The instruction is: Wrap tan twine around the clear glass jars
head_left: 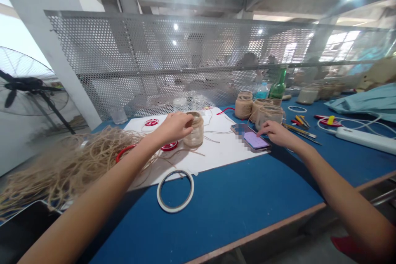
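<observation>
My left hand (177, 127) is closed on the neck of a glass jar (194, 137), which stands upright on a white sheet (216, 156). Twine is wound around the jar's neck. On the right, a fingertip of my right hand (275, 133) touches the lit screen of a phone (255, 139); that hand holds nothing. The phone lies at the sheet's right edge, part of it blurred out. Beside the left wrist is a red-and-white tape roll (169, 146), partly hidden by the hand. Loose strands of twine (188, 152) trail around the jar.
A heap of twine (71, 165) covers the table's left side. A white tape roll (175, 192) lies in front. Twine-wrapped jars (243, 106) and a green bottle (278, 84) stand behind the phone. Pliers (303, 121) and a power strip (368, 139) lie right.
</observation>
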`<state>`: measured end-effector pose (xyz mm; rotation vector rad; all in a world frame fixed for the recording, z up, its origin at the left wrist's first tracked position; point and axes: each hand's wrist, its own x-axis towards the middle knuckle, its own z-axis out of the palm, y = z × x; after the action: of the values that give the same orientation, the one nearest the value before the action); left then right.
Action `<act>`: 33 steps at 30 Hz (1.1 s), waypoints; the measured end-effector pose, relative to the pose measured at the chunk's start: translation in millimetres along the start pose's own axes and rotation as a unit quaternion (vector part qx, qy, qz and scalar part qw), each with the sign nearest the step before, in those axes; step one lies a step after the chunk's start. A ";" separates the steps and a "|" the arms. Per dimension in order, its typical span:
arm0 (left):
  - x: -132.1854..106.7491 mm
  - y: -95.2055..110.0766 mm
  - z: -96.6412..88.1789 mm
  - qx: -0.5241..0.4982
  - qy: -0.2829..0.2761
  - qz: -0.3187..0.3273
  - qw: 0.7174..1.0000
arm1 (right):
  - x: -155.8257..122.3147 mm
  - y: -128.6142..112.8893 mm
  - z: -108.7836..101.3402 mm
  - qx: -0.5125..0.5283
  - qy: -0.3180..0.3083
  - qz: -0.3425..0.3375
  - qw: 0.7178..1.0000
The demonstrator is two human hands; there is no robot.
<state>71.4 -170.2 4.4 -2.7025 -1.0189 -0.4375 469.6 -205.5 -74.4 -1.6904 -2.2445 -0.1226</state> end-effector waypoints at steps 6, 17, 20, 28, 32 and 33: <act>0.2 0.5 -0.8 0.005 -0.001 -0.001 1.000 | -1.2 -2.2 -1.9 0.013 -0.001 -0.001 1.000; 1.0 1.3 -1.0 0.008 -0.007 -0.007 1.000 | -1.1 0.2 -0.1 0.013 -0.006 0.002 1.000; 0.8 1.8 -1.8 0.001 -0.012 -0.010 1.000 | -1.5 2.9 1.9 0.013 0.005 0.000 1.000; 0.3 2.1 -2.0 0.008 -0.009 -0.016 1.000 | -2.2 -5.7 -8.8 0.045 0.041 0.002 0.998; 0.0 2.4 -2.1 0.009 -0.008 -0.013 1.000 | -3.0 -7.4 -10.5 0.052 0.046 0.010 0.998; -0.1 2.5 -2.0 0.010 -0.008 -0.013 1.000 | -3.1 -7.6 -10.0 0.053 0.046 0.013 0.997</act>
<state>72.7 -172.7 6.0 -2.6817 -1.0582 -0.4100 465.3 -213.2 -65.0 -1.6252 -2.1230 -0.0729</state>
